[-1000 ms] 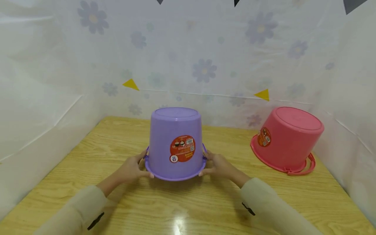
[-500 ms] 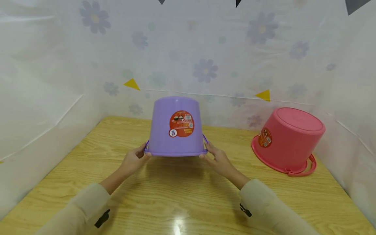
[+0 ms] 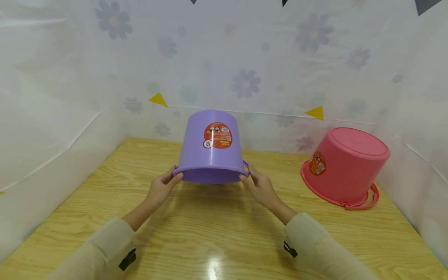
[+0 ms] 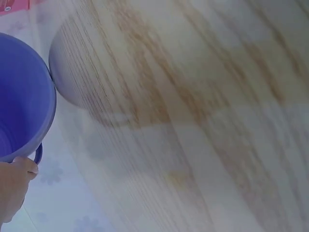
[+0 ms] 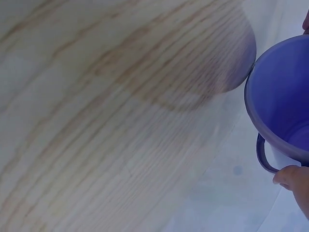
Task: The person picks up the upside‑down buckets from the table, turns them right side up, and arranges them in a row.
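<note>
A purple plastic bucket (image 3: pixel 192 144) with a round red label (image 3: pixel 224 135) is tilted bottom-up, its mouth turned partly toward me. My left hand (image 3: pixel 160 191) grips the rim on the left, thumb on the near side. On the right, my right hand (image 3: pixel 263 190) holds the rim the same way. In the left wrist view the bucket's inside (image 4: pixel 17 92) shows, with part of the handle (image 4: pixel 38 153) by the fingers. The right wrist view has the handle (image 5: pixel 261 154) hanging beside the thumb. The fingers behind the rim are mostly hidden.
A pink bucket (image 3: pixel 350 175) stands upside down and tilted at the right, its handle (image 3: pixel 372 200) sticking out. Beneath lies a wood-grain table (image 3: pixel 210 233). Flower-patterned sheeting (image 3: pixel 210 58) walls the back and sides, with yellow triangles (image 3: pixel 316 112) on it.
Both hands have lifted the purple bucket and moved it away from me. It has tipped back, so its label sits higher and its mouth now shows. The pink bucket has stayed put.
</note>
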Demonstrator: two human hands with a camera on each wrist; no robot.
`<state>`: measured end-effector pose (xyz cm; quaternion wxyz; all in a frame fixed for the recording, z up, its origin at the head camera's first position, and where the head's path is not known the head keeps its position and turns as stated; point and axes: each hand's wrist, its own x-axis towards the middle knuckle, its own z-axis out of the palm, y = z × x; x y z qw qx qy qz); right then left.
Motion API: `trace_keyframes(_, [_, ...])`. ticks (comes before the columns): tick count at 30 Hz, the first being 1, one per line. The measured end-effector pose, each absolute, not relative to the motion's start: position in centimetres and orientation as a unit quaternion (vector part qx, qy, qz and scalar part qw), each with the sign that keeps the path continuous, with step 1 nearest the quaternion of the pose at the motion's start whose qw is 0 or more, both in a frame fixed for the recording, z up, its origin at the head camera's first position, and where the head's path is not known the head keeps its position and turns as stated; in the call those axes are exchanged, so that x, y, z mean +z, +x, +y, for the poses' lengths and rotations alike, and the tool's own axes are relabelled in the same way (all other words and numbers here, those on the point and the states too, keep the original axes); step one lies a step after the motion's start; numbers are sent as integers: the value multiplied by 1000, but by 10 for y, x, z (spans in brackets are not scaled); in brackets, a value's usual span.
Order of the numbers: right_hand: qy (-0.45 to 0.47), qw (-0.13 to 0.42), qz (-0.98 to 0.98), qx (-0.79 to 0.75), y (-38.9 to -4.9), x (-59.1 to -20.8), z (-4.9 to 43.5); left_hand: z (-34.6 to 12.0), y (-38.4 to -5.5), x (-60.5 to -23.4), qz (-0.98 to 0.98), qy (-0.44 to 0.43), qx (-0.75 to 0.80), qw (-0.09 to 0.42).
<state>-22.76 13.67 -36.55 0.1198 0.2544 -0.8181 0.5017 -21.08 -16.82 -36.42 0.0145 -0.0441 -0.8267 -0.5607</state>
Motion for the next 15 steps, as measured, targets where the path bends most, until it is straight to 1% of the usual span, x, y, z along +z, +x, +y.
trace_keyframes(9, [233,108,-811,525,-226,-367,136,-166,-212,-362,-807,-68,-586,25])
trace_keyframes(15, [218,103,-816,526,-225,-367,136,-167,-212,-361,-809,-61,-584,14])
